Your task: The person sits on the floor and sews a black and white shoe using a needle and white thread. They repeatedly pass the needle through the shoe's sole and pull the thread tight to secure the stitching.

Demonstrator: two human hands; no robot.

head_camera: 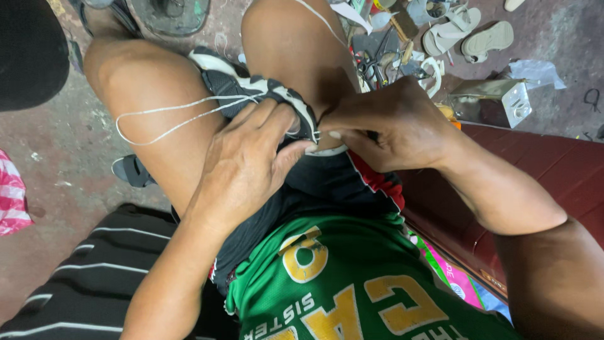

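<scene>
Both hands [314, 135] grip dark shoe [251, 91] on lap; white thread [170, 108] trailing.

Floor [50, 170]: rough concrete, stained reddish-grey, littered with scraps. Bench [553, 170]: dark red, running along the right edge. Pair of pale sandals [465, 34] on the floor at the top right. Scissors [372, 66] among small tools at the top centre. Metal box [497, 97] just beyond the bench's far end. Pink striped bag [11, 195] at the left edge. Light: dim, even.
</scene>
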